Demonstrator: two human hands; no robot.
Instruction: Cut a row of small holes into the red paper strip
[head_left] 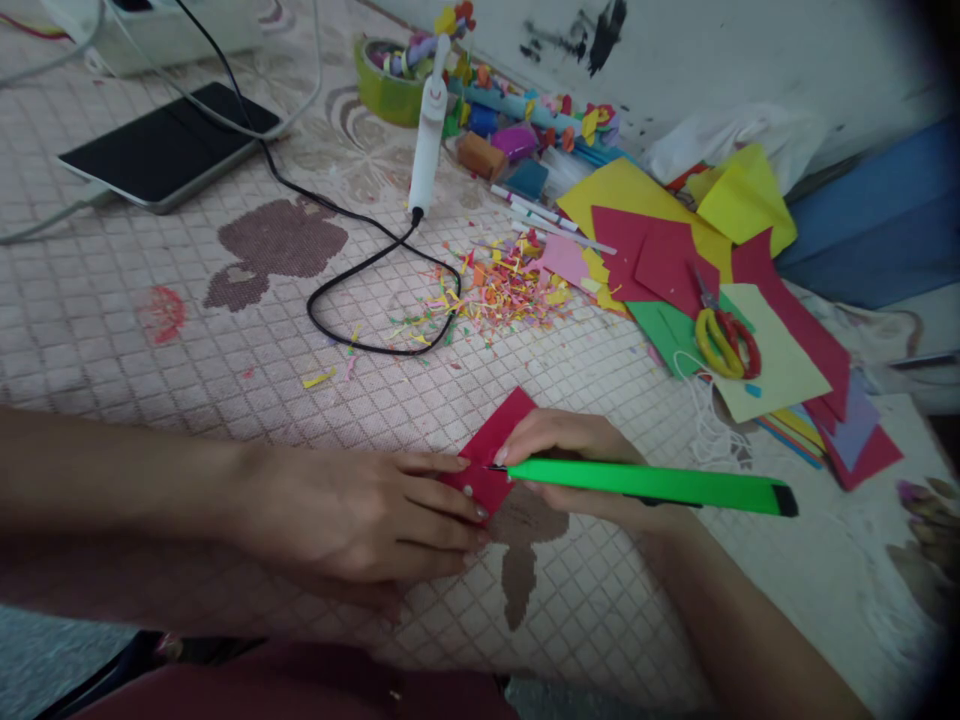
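Two hands meet at the red paper (495, 430), which lies near the front edge of the table (615, 610). The left hand (364, 512) reaches in level, palm down, fingers extended over the paper and grasping nothing, while the right hand (577, 440), its forearm (727, 610) slanting in across the front edge, grips the cutter (652, 483), tip at the paper.

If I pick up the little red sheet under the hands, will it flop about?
The red sheet will probably feel light, since it looks thin. It may droop only a little, being so small. It could slide if the left hand lifts, since it seems to lie loose on the tablecloth.
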